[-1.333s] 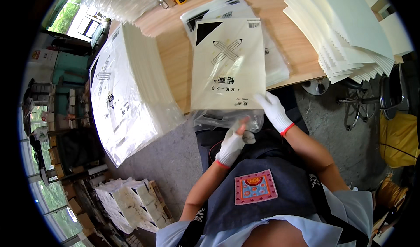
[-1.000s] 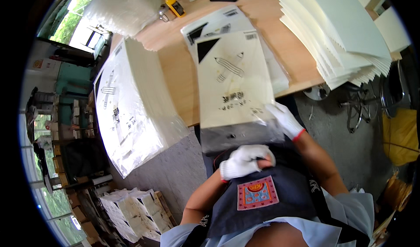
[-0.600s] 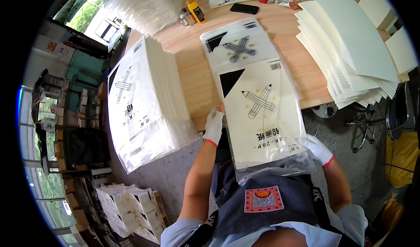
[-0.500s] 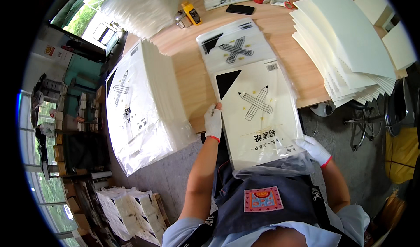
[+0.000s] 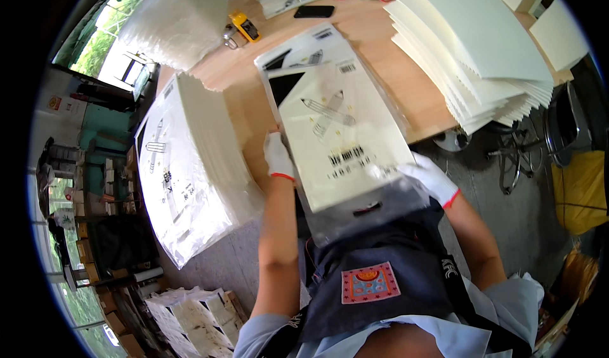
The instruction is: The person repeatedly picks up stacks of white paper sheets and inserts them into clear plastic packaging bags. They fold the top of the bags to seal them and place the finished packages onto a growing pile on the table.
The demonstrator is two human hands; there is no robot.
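Right of the wooden table (image 5: 374, 50) stands a chair (image 5: 563, 130); our right hand (image 5: 429, 179) grips a bag (image 5: 346, 130) (left hand (image 5: 278, 156), we can't tell).

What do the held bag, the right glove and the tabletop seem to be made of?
Held bag: probably plastic film; glossy, see-through below the sheets. Right glove: fabric, perhaps knitted cotton; it looks matte. Tabletop: smooth wood or wood-look laminate; grain shows.

Bag (image 5: 336, 223) clear w/ blk corner (image 5: 283, 87), crossed-pencil print (image 5: 330, 112); sheets (image 5: 320, 190) crm; gloves (image 5: 430, 179) wht, cuffs (image 5: 451, 199) red; apron (image 5: 323, 282) dk blue.
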